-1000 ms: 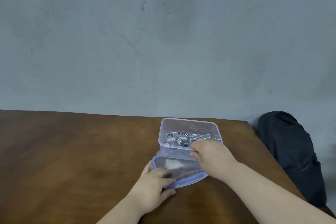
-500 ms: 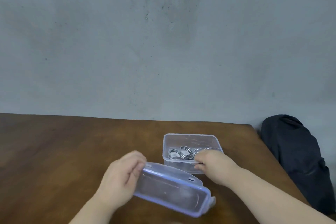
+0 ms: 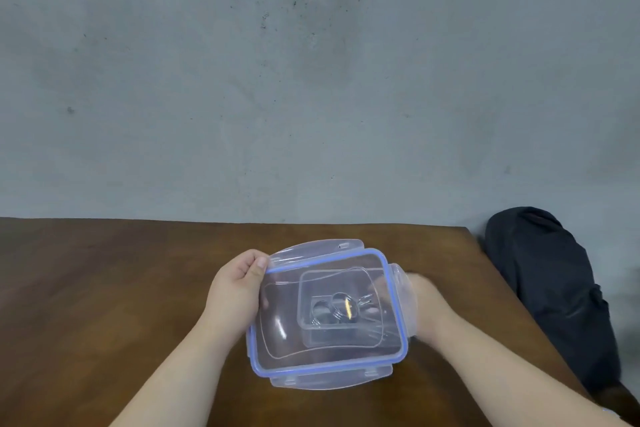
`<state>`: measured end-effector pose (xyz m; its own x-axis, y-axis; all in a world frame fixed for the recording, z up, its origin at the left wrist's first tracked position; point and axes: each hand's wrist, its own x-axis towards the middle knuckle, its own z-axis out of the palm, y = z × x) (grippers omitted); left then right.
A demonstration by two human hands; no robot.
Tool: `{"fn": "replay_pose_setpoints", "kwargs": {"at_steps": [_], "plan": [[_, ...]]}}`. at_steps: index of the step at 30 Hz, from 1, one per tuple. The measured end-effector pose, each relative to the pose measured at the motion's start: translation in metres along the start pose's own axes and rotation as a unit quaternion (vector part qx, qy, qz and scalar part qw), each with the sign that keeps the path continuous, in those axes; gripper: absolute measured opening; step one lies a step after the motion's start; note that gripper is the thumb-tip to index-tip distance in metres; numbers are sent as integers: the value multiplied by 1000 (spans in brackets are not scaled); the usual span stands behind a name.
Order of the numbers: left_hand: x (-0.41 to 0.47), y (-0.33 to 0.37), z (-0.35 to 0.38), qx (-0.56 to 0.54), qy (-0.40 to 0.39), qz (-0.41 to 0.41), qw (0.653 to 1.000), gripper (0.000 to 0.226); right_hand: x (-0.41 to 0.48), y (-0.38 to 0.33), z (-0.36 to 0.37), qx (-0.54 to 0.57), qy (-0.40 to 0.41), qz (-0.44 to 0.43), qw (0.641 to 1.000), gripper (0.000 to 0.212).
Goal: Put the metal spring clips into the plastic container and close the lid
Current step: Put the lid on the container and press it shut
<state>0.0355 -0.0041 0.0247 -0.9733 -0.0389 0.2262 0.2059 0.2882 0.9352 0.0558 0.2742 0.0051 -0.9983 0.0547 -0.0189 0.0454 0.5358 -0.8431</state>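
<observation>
A clear lid (image 3: 277,333) with a blue seal rim and flaps is held level in the air, above the clear plastic container (image 3: 311,329), which shows through it. Metal spring clips (image 3: 334,308) lie inside the container. My left hand (image 3: 233,295) grips the lid's left edge, thumb on top. My right hand (image 3: 420,305) is at the lid's right flap, blurred and partly hidden behind the plastic; its fingers seem to hold that side.
The brown wooden table (image 3: 104,305) ends at a grey wall behind. Its right edge runs diagonally past my right arm. A black bag (image 3: 547,288) sits beyond that edge on the right.
My left hand lifted the lid from in front of the container and brought it over the container. My right hand left the container's front wall and went to the lid's right side.
</observation>
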Motion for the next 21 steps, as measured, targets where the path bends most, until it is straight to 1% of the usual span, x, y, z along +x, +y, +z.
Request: {"fn": "replay_pose_setpoints", "kwargs": {"at_steps": [1, 2, 3, 4, 5, 6, 7, 8, 9, 11, 13, 15, 18, 21], "plan": [[4, 1, 3, 1, -2, -11, 1000, 44, 4, 0, -5, 92, 34, -2, 995, 26], [8, 2, 6, 1, -4, -22, 1000, 45, 5, -5, -12, 200, 42, 5, 979, 35], [12, 3, 10, 1, -6, -34, 999, 44, 4, -8, -19, 299, 45, 3, 953, 51], [16, 4, 14, 4, -10, -43, 999, 44, 4, -10, -26, 349, 37, -1, 937, 58], [20, 6, 19, 9, -18, -48, 999, 42, 2, -16, -29, 356, 32, -10, 934, 54], [24, 8, 25, 18, -30, -48, 998, 41, 0, -22, -31, 294, 35, -41, 954, 41], [29, 10, 30, 27, -42, -46, 998, 39, -3, -27, -30, 203, 57, -66, 975, 27], [33, 12, 35, 33, -52, -44, 997, 38, -3, -30, -29, 137, 86, -75, 984, 18], [37, 14, 39, 36, -57, -42, 997, 38, 1, -28, -28, 102, 114, -72, 986, 15], [43, 14, 42, 33, -59, -47, 997, 43, 10, -21, -26, 111, 151, -53, 981, 15], [45, 6, 41, 33, -61, -77, 995, 45, 18, -11, -26, 132, 168, -18, 977, 17], [42, -8, 41, 30, -78, -107, 991, 38, 28, 2, -23, 125, 172, 19, 977, 20], [36, -29, 47, 58, -65, -119, 989, 17, 43, 15, -14, 61, 160, 49, 984, 23], [37, -39, 55, 83, -27, -127, 988, 14, 55, 20, -5, -14, 143, 48, 989, 22]]}}
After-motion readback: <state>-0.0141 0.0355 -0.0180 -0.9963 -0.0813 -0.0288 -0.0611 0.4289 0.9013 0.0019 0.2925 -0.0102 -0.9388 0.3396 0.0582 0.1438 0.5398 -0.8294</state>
